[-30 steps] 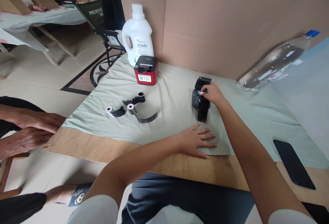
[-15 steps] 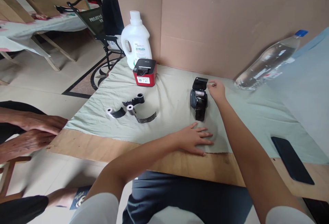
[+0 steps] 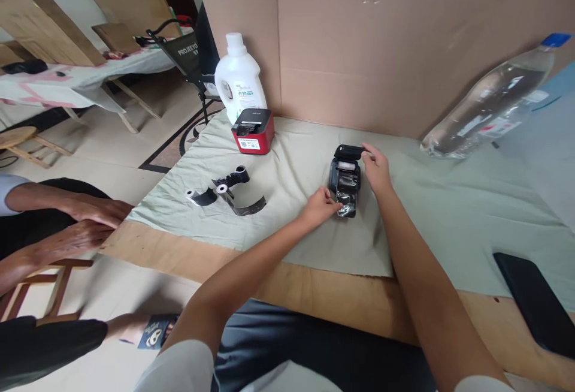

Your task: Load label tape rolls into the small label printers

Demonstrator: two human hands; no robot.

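Observation:
A small black printer (image 3: 333, 175) stands on the green cloth with its lid (image 3: 349, 152) raised and a pale roll (image 3: 346, 166) inside. Shiny black paper (image 3: 347, 205) hangs out of its front toward me. My left hand (image 3: 321, 206) pinches the left edge of this paper, near its lower end. At the lid's right edge is my right hand (image 3: 376, 167), its fingers closed on the lid.
Three partly unrolled black paper rolls (image 3: 223, 190) lie to the left. Behind them are a red and black printer (image 3: 254, 132) and a white jug (image 3: 241, 83). A large bottle (image 3: 494, 104) leans at the right, beyond a black phone (image 3: 534, 302). Another person's hands (image 3: 92, 224) rest at the left edge.
My left hand has risen from lying flat on the cloth to the black paper and closed on it. My right hand still holds the lid, which is tilted further forward. The view has shifted.

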